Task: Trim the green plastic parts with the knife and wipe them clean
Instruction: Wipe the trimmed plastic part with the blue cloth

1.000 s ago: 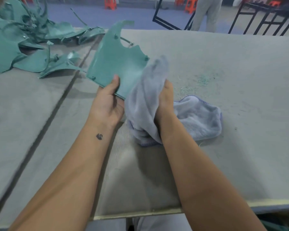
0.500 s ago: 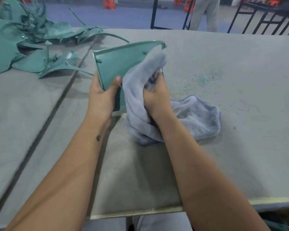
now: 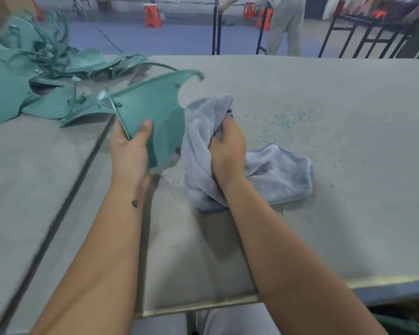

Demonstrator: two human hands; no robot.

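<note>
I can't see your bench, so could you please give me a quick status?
Left hand grips green plastic part. Right hand grips grey cloth. Nothing in the way.

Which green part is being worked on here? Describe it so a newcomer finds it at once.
On the grey table, right of the heap of green plastic parts, the left hand holds one flat green plastic panel. Unlike the heaped parts, it is lifted off the table, beside the grey-blue cloth.
</note>
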